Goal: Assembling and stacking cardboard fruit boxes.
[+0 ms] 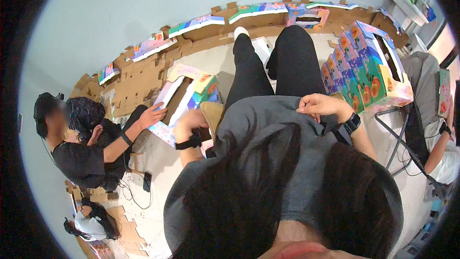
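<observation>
My left hand [189, 121], smeared by motion, is beside a colourful printed carton [203, 84] with a long cut-out window, at my left side. Its fingers are too blurred to read. Against the carton's near side stands a brown cardboard flap [212, 115], close to my left wrist. A co-worker's hand [154, 115] lies on the same carton from the left. Over my lap, my right hand [322, 107] is closed, fingers curled in at the hem of my grey shirt [273, 115]. Whether it holds anything is hidden.
Several like cartons [378, 67] stand in a row at my right, above dark metal legs [397, 136]. Flattened brown cardboard [139, 84] and more cartons line the wall. A co-worker [81, 144] sits at left; another person's arm [438, 151] shows at far right. A phone [147, 181] lies on the floor.
</observation>
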